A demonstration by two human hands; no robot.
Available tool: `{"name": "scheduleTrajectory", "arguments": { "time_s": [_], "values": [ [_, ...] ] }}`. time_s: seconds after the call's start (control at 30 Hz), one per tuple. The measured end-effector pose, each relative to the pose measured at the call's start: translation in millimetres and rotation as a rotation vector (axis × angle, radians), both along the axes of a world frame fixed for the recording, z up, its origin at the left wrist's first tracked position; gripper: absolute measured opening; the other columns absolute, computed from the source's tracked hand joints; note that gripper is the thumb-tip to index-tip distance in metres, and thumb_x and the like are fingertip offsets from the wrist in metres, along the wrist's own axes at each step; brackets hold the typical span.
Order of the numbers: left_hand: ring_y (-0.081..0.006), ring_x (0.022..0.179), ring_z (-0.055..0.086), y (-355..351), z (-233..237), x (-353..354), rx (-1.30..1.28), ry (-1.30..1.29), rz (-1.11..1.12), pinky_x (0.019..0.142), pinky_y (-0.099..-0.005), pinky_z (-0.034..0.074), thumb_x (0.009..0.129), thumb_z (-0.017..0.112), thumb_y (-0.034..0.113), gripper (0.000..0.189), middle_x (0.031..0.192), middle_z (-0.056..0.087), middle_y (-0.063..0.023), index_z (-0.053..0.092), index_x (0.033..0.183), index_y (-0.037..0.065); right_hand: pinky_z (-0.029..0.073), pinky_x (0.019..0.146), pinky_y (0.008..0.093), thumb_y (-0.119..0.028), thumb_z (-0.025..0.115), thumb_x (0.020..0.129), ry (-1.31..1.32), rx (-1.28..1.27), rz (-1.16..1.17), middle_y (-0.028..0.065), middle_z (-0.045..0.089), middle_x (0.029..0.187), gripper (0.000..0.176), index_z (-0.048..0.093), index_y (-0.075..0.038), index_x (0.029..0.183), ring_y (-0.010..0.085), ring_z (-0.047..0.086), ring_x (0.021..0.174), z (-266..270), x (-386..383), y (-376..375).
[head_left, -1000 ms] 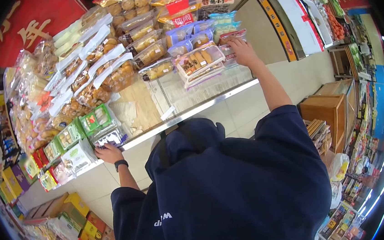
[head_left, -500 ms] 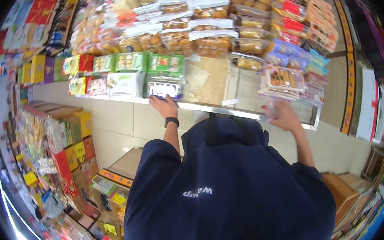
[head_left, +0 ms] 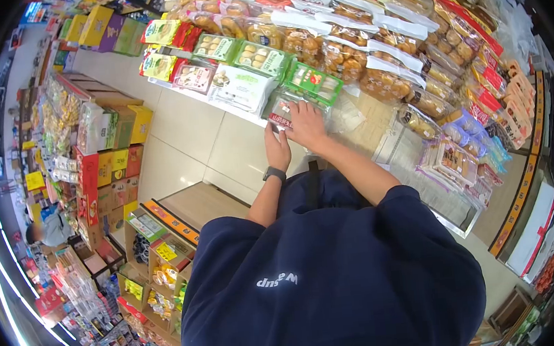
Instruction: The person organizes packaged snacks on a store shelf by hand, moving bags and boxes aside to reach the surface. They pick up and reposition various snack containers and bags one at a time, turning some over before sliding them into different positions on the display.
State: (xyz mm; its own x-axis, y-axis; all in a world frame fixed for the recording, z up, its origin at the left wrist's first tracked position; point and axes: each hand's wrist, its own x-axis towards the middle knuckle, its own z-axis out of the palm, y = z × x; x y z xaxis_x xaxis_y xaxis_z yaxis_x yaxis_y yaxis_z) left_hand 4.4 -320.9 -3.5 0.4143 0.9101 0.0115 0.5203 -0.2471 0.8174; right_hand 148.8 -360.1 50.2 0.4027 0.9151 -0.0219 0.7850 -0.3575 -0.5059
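A clear plastic food package with a dark red label and white characters lies at the front edge of the display counter. My right hand rests on top of it, fingers stretched over its right part. Below, at the package's front edge, my left hand touches it with fingers extended upward; a dark watch is on that wrist. Behind the package sits a green-and-red tray pack. To its left is a white pack. What lies under the red-labelled package is mostly hidden.
Bagged baked goods fill the counter behind, several rows deep. Stacked pastry packs lie on the right near the metal-edged end. Cartons and a low wooden shelf stand to the left. Another person is far left.
My right hand has moved from the right end of the counter to the package beside my left hand. A dark red label now shows where a white-and-purple one was. The view has turned.
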Motion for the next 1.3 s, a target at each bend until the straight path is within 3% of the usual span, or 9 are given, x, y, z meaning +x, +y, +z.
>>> {"name": "scheduleTrajectory", "arguments": {
  "time_s": [0.3, 0.47, 0.7, 0.83, 0.87, 0.9, 0.93, 1.03, 1.3],
  "values": [
    [-0.0526, 0.145, 0.029, 1, -14, 16, 0.07, 0.143, -0.02, 0.122, -0.054, 0.023, 0.096, 0.066, 0.025, 0.077, 0.151, 0.035, -0.0388, 0.029, 0.152, -0.011, 0.041, 0.108, 0.0469, -0.036, 0.08, 0.079, -0.064, 0.08, 0.05, 0.018, 0.05, 0.148, 0.086, 0.044, -0.003, 0.15, 0.0335, 0.047, 0.136, -35, 9, -27],
    [-0.0544, 0.146, 0.026, -1, -26, 30, 0.159, 0.18, 0.045, 0.123, -0.0584, 0.019, 0.091, 0.071, 0.026, 0.086, 0.154, 0.032, -0.0395, 0.025, 0.154, -0.011, 0.033, 0.118, 0.0533, -0.025, 0.076, 0.082, -0.001, 0.028, 0.028, 0.0182, 0.032, 0.163, 0.08, 0.043, -0.007, 0.152, 0.0403, 0.04, 0.143, -25, 17, -73],
    [-0.0525, 0.135, 0.037, 2, -40, 30, 0.228, 0.243, -0.012, 0.116, -0.06, 0.028, 0.096, 0.063, 0.022, 0.068, 0.146, 0.043, -0.0359, 0.037, 0.153, -0.004, 0.046, 0.109, 0.0469, -0.029, 0.069, 0.09, 0.467, -0.265, 0.012, 0.0186, 0.058, 0.141, 0.061, 0.053, -0.006, 0.144, 0.0386, 0.056, 0.129, 15, 77, -230],
    [-0.0553, 0.139, 0.033, -4, -61, 37, 0.398, 0.254, 0.036, 0.116, -0.0615, 0.027, 0.102, 0.053, 0.024, 0.056, 0.151, 0.035, -0.0402, 0.044, 0.154, 0.007, 0.051, 0.1, 0.047, -0.027, 0.066, 0.09, 0.202, -0.243, -0.246, 0.0184, 0.068, 0.12, 0.04, 0.067, -0.006, 0.124, 0.0385, 0.063, 0.115, -28, 113, -414],
    [-0.056, 0.142, 0.029, -10, -59, 43, 0.363, 0.28, 0.077, 0.117, -0.0622, 0.024, 0.104, 0.05, 0.028, 0.055, 0.154, 0.031, -0.0408, 0.044, 0.155, 0.007, 0.053, 0.093, 0.0492, -0.025, 0.066, 0.088, 0.279, -0.503, -0.329, 0.0187, 0.071, 0.107, 0.026, 0.07, -0.007, 0.105, 0.0399, 0.066, 0.105, 3, 139, -443],
    [-0.0567, 0.146, 0.025, -14, -54, 49, 0.334, 0.309, 0.124, 0.119, -0.0629, 0.022, 0.107, 0.046, 0.031, 0.054, 0.157, 0.026, -0.0414, 0.043, 0.155, 0.008, 0.053, 0.087, 0.0513, -0.024, 0.066, 0.086, 0.18, -0.396, -0.585, 0.0182, 0.07, 0.095, 0.019, 0.068, -0.007, 0.094, 0.0409, 0.066, 0.095, -3, 151, -486],
    [-0.0571, 0.15, 0.016, -15, -55, 52, 0.261, 0.301, 0.148, 0.121, -0.0636, 0.019, 0.108, 0.042, 0.039, 0.057, 0.161, 0.019, -0.0415, 0.042, 0.156, 0.007, 0.054, 0.084, 0.0503, -0.018, 0.07, 0.082, -0.02, -0.38, -0.854, 0.0184, 0.069, 0.097, 0.02, 0.067, -0.006, 0.098, 0.0403, 0.066, 0.093, 10, 161, -509],
    [-0.0569, 0.15, 0.016, -18, -54, 60, 0.255, 0.272, 0.203, 0.121, -0.0631, 0.019, 0.108, 0.043, 0.041, 0.061, 0.162, 0.016, -0.0418, 0.04, 0.157, 0.006, 0.049, 0.098, 0.0512, -0.006, 0.075, 0.073, -0.319, -0.435, -0.923, 0.0131, 0.061, 0.134, 0.051, 0.062, -0.01, 0.122, 0.038, 0.059, 0.121, 43, 210, -562],
    [-0.0558, 0.15, 0.016, -10, -61, 61, 0.241, 0.302, 0.228, 0.123, -0.0615, 0.017, 0.104, 0.046, 0.037, 0.064, 0.161, 0.02, -0.0421, 0.038, 0.156, 0.001, 0.043, 0.107, 0.0581, -0.011, 0.081, 0.067, -0.321, -0.496, -0.68, 0.0103, 0.053, 0.139, 0.079, 0.05, -0.013, 0.14, 0.0337, 0.047, 0.138, 29, 261, -576]
  ]
}}
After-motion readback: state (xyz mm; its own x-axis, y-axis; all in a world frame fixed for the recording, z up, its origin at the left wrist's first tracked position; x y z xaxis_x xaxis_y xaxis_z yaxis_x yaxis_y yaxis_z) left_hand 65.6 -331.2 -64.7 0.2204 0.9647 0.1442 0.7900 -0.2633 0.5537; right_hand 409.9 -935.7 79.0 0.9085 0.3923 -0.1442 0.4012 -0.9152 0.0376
